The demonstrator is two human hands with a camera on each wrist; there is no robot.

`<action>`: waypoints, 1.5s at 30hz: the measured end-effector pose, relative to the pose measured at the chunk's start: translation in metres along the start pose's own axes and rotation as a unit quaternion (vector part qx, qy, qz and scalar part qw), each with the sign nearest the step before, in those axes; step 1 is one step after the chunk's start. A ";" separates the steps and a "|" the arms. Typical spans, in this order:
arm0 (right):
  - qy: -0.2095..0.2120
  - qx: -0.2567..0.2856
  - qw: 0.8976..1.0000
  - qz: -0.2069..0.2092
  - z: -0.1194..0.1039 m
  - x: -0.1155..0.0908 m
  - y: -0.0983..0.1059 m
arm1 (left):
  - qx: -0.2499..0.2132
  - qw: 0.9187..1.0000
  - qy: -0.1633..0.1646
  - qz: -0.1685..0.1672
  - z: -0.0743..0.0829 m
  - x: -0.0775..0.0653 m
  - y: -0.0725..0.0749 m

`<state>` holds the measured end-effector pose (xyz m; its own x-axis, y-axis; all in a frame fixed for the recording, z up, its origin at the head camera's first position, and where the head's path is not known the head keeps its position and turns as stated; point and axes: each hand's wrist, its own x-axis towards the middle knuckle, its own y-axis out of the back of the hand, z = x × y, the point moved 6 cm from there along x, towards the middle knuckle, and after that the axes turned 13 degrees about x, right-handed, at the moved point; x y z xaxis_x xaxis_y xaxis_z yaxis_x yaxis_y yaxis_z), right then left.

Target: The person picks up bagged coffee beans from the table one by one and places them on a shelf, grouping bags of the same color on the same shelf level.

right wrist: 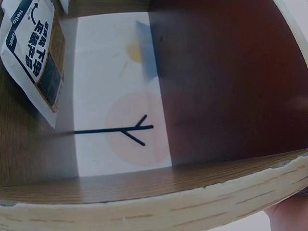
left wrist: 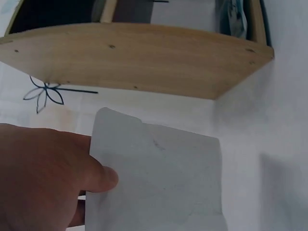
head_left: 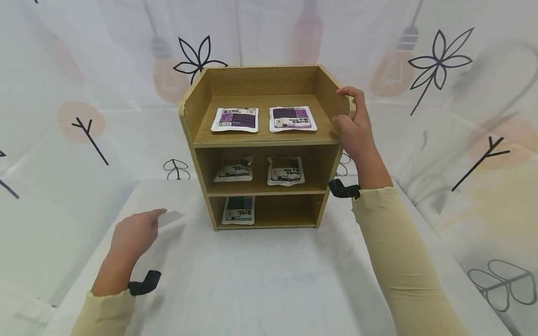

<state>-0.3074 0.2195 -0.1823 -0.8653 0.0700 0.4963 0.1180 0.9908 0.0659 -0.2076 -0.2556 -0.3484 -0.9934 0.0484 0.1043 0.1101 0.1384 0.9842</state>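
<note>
A small three-tier wooden shelf (head_left: 269, 187) stands on the white table. My right hand (head_left: 355, 123) grips the front edge of its right side panel near the top tier; in the right wrist view only a bit of that hand (right wrist: 291, 211) shows. Left of the shelf, my left hand (head_left: 136, 233) pinches a flat white packet (left wrist: 159, 173) between thumb and fingers, plain on the side seen. Two purple-and-white pouches (head_left: 237, 120) lie on the top tier. The middle tier has two brown-and-white pouches (head_left: 286, 170). One dark-labelled pouch (head_left: 238, 210) is at the bottom left.
The white table (head_left: 260, 280) stretches in front of the shelf and to both sides. Behind it hangs a pale backdrop (head_left: 273, 32) printed with flowers, twigs and light bulbs. The shelf's side panel (left wrist: 134, 57) rises just beyond the left hand.
</note>
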 end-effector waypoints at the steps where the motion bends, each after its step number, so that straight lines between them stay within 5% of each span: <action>1: 0.001 0.000 1.000 0.000 0.000 0.000 0.000 | -0.001 1.000 -0.005 0.002 0.002 -0.001 0.003; 23: -0.001 -0.005 1.000 0.000 0.000 0.000 0.000 | -0.021 0.997 -0.054 0.049 0.032 -0.020 0.042; 45: 0.002 -0.003 1.000 -0.002 0.000 0.000 0.000 | -0.040 0.996 -0.081 0.024 0.072 -0.024 0.053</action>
<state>-0.3075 0.2194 -0.1822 -0.8639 0.0657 0.4993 0.1173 0.9904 0.0726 -0.1757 -0.1778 -0.3090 -0.9679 0.2131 0.1331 0.1476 0.0534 0.9876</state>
